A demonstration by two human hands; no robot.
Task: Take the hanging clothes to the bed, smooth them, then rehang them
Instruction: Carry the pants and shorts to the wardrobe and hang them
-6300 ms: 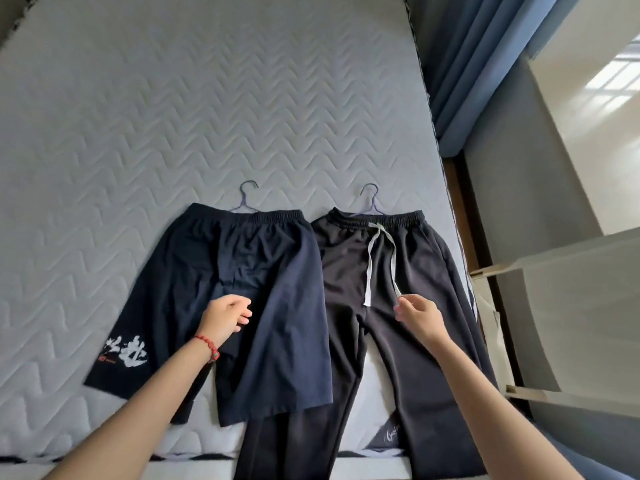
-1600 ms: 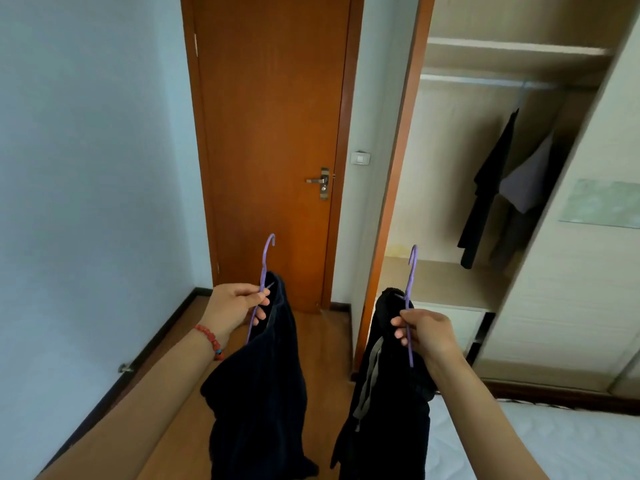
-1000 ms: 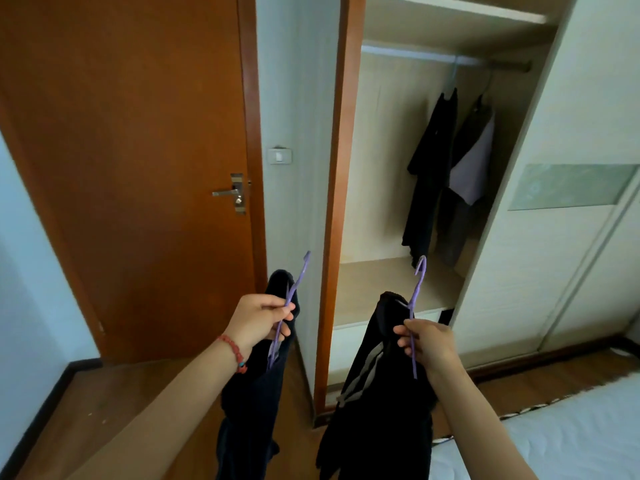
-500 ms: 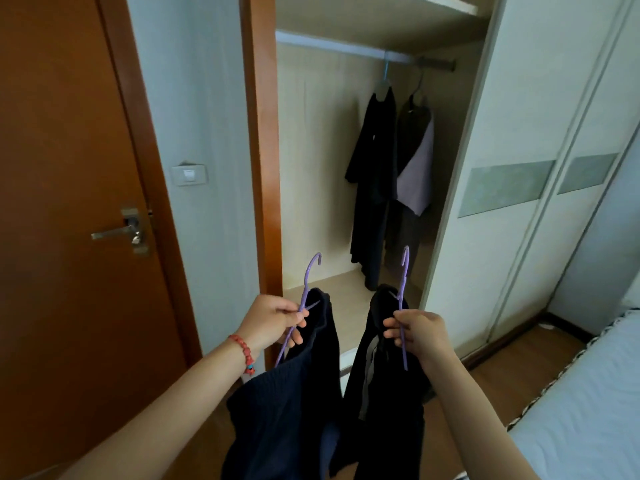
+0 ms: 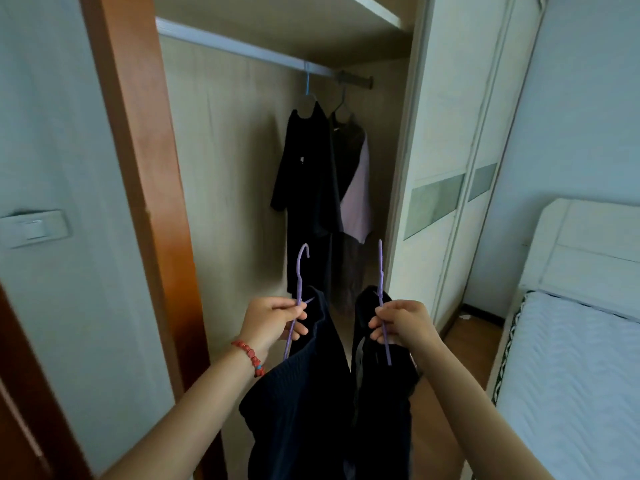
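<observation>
Our left hand point(image 5: 273, 320) pinches a purple hanger point(image 5: 298, 292), navy shorts point(image 5: 304, 393) drooping below it. Just right of it, our right hand point(image 5: 403, 323) pinches a second hanger point(image 5: 382, 296) carrying black trousers point(image 5: 381, 410). Above both hands runs the wardrobe rail point(image 5: 242, 51); the bed point(image 5: 571, 375) lies right of the right hand.

Both dark hanging garments point(image 5: 304, 410) ran off the bottom edge — couldn't tell their length — and the white wall switch point(image 5: 33, 228) was motion-blurred.
</observation>
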